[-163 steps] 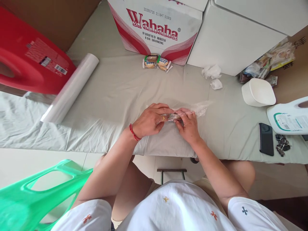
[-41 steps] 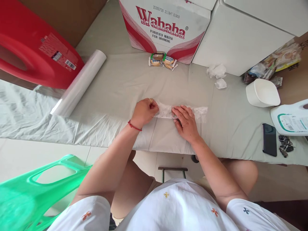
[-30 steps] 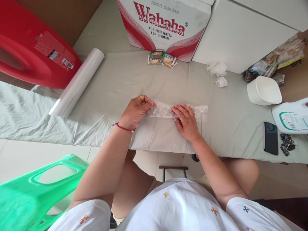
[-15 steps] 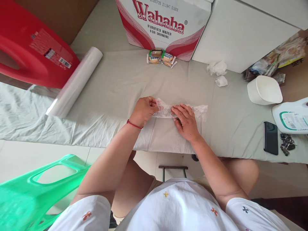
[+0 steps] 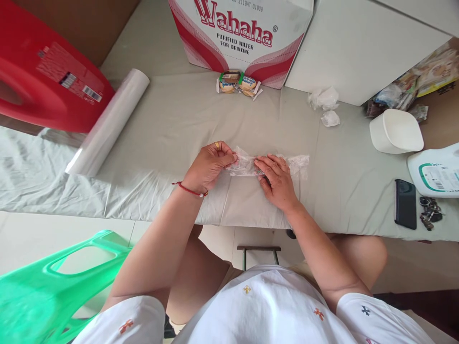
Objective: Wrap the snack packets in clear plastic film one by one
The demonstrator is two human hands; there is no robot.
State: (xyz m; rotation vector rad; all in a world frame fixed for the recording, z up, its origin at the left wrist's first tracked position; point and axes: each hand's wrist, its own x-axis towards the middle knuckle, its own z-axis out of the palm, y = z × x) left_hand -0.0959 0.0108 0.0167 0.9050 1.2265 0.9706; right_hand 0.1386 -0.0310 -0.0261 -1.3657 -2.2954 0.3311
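Note:
A strip of thin clear plastic film [image 5: 246, 167] lies crumpled on the cloth-covered table, stretching out to the right past my fingers. My left hand [image 5: 211, 165] pinches its left end between thumb and fingertips. Over the middle of the film rests my right hand [image 5: 275, 180], fingers close together and bent over it, the thumb tucked at the near edge. Something small and dark may be wrapped beneath the right fingertips, but it is mostly hidden.
Two wrapped snack cakes [image 5: 238, 85] sit before a water carton [image 5: 240, 38]. Leftward are a film roll [image 5: 109, 126] and a red jug [image 5: 46, 71]. Crumpled plastic [image 5: 329, 118], a white container [image 5: 394, 134], a white bottle [image 5: 435, 172], a phone [image 5: 405, 204] and keys [image 5: 431, 212] lie rightward.
My left hand has turned and shifted slightly left, so its thumb and ring show more, still pinching the film's end. My right hand stays in place.

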